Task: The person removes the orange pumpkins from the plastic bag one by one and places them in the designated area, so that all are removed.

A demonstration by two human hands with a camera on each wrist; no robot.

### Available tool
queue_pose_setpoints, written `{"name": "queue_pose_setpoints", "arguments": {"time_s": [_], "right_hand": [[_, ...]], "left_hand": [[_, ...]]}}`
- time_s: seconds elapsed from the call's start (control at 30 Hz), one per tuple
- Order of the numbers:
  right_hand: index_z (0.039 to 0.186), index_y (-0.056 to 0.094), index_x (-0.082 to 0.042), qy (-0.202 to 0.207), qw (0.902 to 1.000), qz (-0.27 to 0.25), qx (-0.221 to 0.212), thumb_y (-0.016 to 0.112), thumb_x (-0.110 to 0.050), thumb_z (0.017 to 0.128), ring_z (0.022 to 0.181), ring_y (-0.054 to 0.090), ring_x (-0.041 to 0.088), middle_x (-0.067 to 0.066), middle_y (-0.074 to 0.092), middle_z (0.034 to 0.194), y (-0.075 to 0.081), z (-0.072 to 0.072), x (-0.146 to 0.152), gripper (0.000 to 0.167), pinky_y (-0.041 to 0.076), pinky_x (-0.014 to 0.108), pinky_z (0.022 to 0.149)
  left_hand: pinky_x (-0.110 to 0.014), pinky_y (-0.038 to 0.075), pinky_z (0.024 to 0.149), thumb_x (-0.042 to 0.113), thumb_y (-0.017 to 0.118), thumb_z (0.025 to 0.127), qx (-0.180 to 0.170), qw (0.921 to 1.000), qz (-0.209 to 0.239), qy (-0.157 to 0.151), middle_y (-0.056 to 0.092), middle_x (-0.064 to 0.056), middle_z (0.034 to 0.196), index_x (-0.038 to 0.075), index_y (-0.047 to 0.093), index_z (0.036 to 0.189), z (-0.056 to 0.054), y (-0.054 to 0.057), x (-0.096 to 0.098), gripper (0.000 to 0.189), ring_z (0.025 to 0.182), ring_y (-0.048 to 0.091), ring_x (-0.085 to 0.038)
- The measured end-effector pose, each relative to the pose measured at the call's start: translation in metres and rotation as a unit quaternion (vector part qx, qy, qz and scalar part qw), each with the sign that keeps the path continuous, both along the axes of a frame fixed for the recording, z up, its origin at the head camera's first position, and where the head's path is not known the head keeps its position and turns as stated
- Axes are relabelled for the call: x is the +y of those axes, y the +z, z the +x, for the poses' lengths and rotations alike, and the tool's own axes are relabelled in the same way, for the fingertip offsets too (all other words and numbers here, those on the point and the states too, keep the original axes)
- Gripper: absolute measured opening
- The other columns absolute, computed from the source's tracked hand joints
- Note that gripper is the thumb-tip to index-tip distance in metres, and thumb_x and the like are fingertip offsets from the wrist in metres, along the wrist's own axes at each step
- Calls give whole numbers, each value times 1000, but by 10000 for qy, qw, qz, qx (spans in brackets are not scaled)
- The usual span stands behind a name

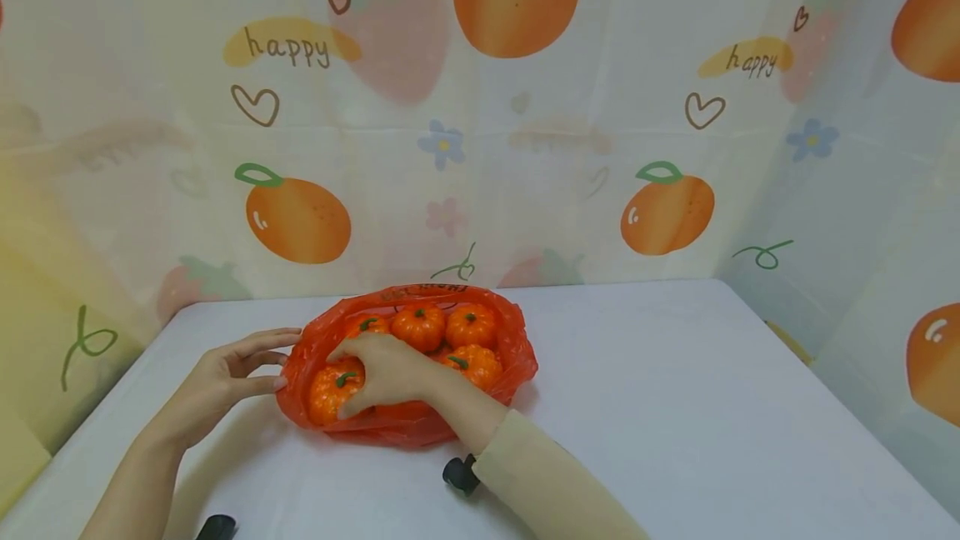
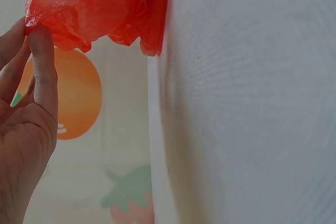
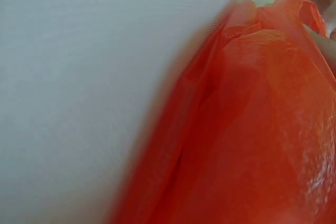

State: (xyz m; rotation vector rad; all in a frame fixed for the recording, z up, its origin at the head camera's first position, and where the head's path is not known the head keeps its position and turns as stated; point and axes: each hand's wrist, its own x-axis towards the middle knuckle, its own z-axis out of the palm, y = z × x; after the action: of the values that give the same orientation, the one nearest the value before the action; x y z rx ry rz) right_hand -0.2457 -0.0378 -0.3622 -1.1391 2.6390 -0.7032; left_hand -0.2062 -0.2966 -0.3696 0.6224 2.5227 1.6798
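Observation:
An open red plastic bag [image 1: 517, 340] sits on the white table with several small orange toy pumpkins inside. My left hand [image 1: 221, 373] pinches the bag's left rim between thumb and fingers; the left wrist view shows this hand [image 2: 26, 98] at the bag's edge. Reaching into the bag from the right, my right hand [image 1: 390, 369] curls its thumb and fingers round a green-stemmed pumpkin [image 1: 328, 397] at the left end. Behind it lie another pumpkin [image 1: 418, 327] and a pumpkin [image 1: 471, 325] beside that. The bag's side [image 3: 252, 129] fills much of the right wrist view, hiding the right fingers.
White table surface [image 1: 675, 407] extends to the right of the bag. A fruit-printed curtain [image 1: 525, 207] hangs behind the table and along its sides. Black device parts show by the right sleeve [image 1: 555, 473] and below the left forearm [image 1: 135, 482].

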Motion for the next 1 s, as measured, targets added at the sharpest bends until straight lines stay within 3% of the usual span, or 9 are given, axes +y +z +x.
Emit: {"name": "queue_pose_setpoints", "arguments": {"time_s": [0.23, 0.47, 0.77, 1.0], "right_hand": [[138, 50, -32, 84, 9990, 414, 155, 81, -46, 77, 130, 50, 5, -15, 54, 139, 2, 2, -2, 70, 45, 29, 110], [139, 48, -33, 53, 9987, 487, 148, 80, -46, 79, 130, 50, 7, -14, 54, 139, 4, 3, -1, 69, 46, 31, 109], [141, 47, -34, -157, 9998, 9, 131, 79, -46, 79, 135, 46, 8, -15, 53, 142, 7, 5, 5, 71, 43, 34, 112], [143, 46, -33, -313, 9989, -340, -11, 79, -46, 80, 136, 45, 11, -13, 50, 145, 22, 1, 16, 72, 46, 38, 110]], "left_hand": [[-19, 55, 85, 4, 62, 93, 14, 10000, -13, -8, 59, 23, 135, -2, 49, 140, 1, 2, 1, 49, 105, 64, -1], [-19, 54, 86, 5, 63, 94, -46, 10000, -17, -8, 59, 24, 135, -1, 50, 140, 0, 2, 2, 49, 105, 64, -1], [-18, 54, 86, 4, 63, 93, 49, 10000, -23, -66, 58, 20, 137, -2, 51, 139, 0, 3, 3, 48, 109, 63, 1], [-14, 53, 88, 4, 64, 93, 84, 9999, -67, -3, 60, 21, 135, -2, 53, 137, 2, 3, 3, 46, 116, 60, 9]]}}
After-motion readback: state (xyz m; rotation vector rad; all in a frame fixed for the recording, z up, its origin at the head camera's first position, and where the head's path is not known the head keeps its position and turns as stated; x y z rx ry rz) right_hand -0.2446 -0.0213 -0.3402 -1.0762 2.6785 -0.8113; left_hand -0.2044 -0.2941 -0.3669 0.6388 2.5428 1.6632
